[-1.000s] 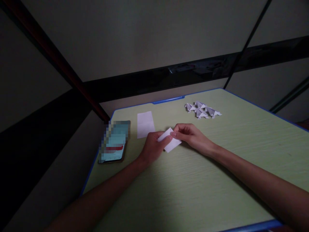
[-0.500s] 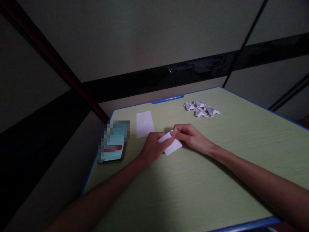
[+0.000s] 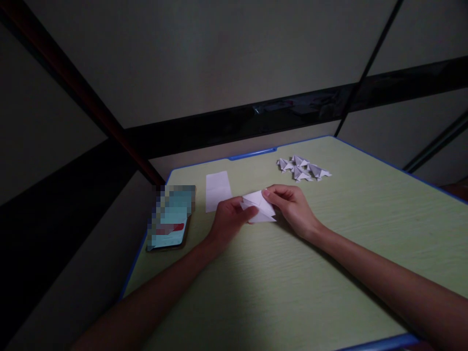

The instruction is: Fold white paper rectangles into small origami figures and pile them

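Note:
Between my two hands is a small piece of folded white paper (image 3: pixel 261 199), with triangular flaps and a pointed corner showing at its lower right. My left hand (image 3: pixel 231 218) pinches its left side, thumb lying across the front. At the upper right edge, my right hand (image 3: pixel 287 202) grips the paper between thumb and fingers. The fingers behind the paper are partly hidden. Just beyond my left hand, a flat sheet of white paper (image 3: pixel 217 190) lies on the table.
Several folded paper figures (image 3: pixel 300 172) sit in a cluster toward the back right. A phone (image 3: pixel 170 219) with a lit, partly blurred screen lies at the left edge. The pale green table (image 3: pixel 292 287) has a blue rim and stands against a panelled surface (image 3: pixel 226 63).
The folded paper has been turned and its flaps now show, where a plain face showed before. My right hand has shifted slightly along its edge. The view has tilted a little.

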`<move>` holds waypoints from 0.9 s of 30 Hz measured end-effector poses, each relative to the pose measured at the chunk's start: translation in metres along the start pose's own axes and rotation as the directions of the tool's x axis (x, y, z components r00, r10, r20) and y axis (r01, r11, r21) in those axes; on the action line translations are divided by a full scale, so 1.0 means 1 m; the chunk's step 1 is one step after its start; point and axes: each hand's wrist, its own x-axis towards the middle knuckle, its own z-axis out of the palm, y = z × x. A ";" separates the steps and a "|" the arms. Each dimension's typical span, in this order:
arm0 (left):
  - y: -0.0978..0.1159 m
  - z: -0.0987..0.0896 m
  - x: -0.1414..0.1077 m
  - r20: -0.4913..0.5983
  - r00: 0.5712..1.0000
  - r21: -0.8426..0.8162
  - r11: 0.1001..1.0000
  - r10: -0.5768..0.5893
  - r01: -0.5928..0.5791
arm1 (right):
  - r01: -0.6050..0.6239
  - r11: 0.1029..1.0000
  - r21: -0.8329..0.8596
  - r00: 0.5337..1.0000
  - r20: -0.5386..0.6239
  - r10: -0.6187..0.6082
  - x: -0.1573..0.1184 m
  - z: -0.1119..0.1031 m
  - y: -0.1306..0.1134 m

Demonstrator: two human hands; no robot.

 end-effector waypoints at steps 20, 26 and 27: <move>0.000 -0.002 -0.001 -0.103 0.994 0.320 0.944 -0.047 0.078 | -0.077 0.994 -0.075 0.970 0.227 0.092 -0.001 -0.001 -0.004; 0.003 -0.001 -0.002 -0.034 0.995 0.318 0.943 -0.089 0.095 | 0.145 0.982 -0.119 0.970 0.212 -0.118 -0.002 -0.004 -0.008; 0.003 -0.001 -0.003 -0.031 0.995 0.325 0.940 -0.094 0.099 | 0.152 0.980 -0.127 0.970 0.208 -0.124 -0.002 -0.004 -0.008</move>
